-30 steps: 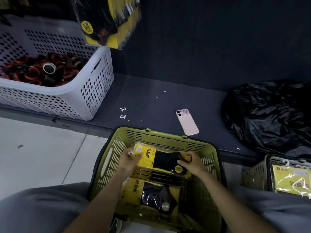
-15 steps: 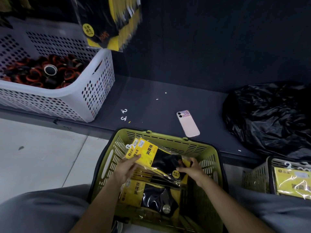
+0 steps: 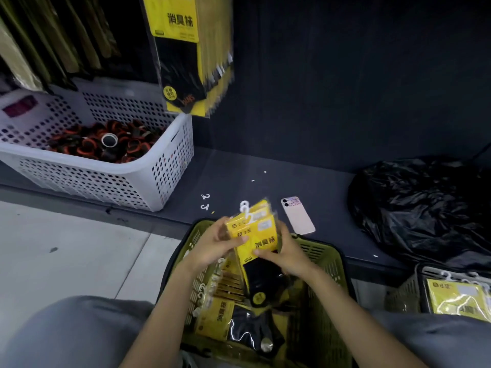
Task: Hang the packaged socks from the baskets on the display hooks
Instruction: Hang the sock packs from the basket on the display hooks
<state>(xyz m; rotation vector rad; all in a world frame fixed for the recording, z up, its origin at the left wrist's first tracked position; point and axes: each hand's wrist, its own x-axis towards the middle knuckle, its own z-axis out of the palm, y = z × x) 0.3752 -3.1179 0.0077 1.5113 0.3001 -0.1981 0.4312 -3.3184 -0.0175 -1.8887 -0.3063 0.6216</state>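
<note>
Over the far rim of the basket (image 3: 316, 247), left hand (image 3: 212, 247) and right hand (image 3: 285, 254) both grip 1 bundle of sock packs (image 3: 256, 231); I'd square their white hangers (image 3: 245, 208) before hanging.

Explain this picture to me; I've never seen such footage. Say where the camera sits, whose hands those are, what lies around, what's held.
No machine here: a person wears the camera on the head, looking down at their two bare hands. The left hand and right hand both grip a small stack of packaged socks, yellow cards with white hooks on top, above a green basket holding more packs. Behind it, a dark shelf bears a pink phone, a black plastic bag and a white basket. More sock packs hang on display above.
</note>
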